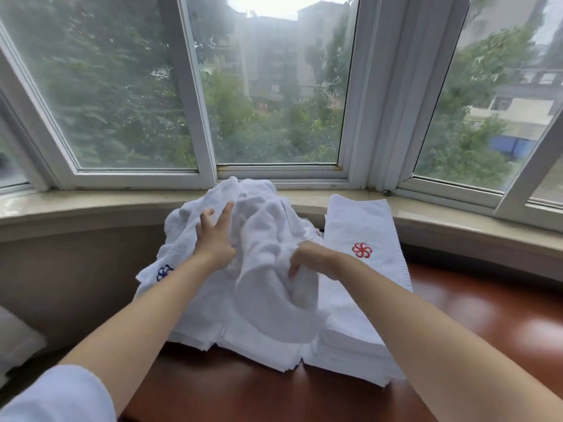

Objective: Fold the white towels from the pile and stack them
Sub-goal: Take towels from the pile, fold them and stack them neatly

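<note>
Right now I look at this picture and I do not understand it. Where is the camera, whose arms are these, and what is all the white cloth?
There is no machine here. The camera sits on a person's head and looks forward and down, so the two bare arms are that person's own. On the reddish wooden surface by the window lies a loose pile of white towels. The left hand rests on the pile with spread fingers. The right hand grips one crumpled towel from it. To the right lies a stack of folded towels; the top one bears a red flower emblem. More folded towels lie under the pile.
</note>
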### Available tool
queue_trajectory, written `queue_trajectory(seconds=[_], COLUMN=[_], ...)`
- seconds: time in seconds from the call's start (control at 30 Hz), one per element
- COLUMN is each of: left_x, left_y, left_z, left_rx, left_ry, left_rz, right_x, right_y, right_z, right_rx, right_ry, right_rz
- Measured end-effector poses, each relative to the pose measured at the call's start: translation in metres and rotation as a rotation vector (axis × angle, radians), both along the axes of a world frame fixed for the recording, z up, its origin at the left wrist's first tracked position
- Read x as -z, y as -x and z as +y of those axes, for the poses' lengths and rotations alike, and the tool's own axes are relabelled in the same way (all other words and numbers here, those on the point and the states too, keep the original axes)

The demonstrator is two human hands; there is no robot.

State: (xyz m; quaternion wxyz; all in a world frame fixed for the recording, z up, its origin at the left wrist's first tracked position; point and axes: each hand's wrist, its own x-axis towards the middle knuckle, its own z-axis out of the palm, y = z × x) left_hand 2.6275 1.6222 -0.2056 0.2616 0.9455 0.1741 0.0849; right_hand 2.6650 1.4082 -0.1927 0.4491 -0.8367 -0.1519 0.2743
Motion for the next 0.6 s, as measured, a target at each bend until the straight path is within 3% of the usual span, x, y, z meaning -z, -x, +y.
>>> queue_trajectory(seconds=[0.07,0.17,0.27,0.33,0.43,0.6], left_x=[0.008,0.016,0.015,0.006,-0.006,-0.034], left_y=[0.003,0.011,0.019,0.026,0.034,0.047], left_z=[-0.005,-0.022,-0.046,-0.058,-0.068,-0.088], left_rx=[0.067,0.218,0.332,0.187,0.069,0.137], left_ry=[-0.211,-0.203,0.136,0.484,0.902,1.031], left_rz=[0.12,0.114,0.039,0.034,-0.004,-0.035], right_x=[0.006,0.017,0.017,0.018,0.021,0.006], right_y=[0.012,0.023,0.024,0.024,0.027,0.038], right_z=[0.0,0.002,-0.005,-0.013,-0.026,-0.037], right_rx=[-0.149,-0.14,-0.019,0.056,0.006,-0.017], right_ry=[0.147,-0.004,-0.186,-0.188,-0.153,-0.122], right_rz=[0.025,-0.063,-0.091,-0.06,-0.06,-0.195])
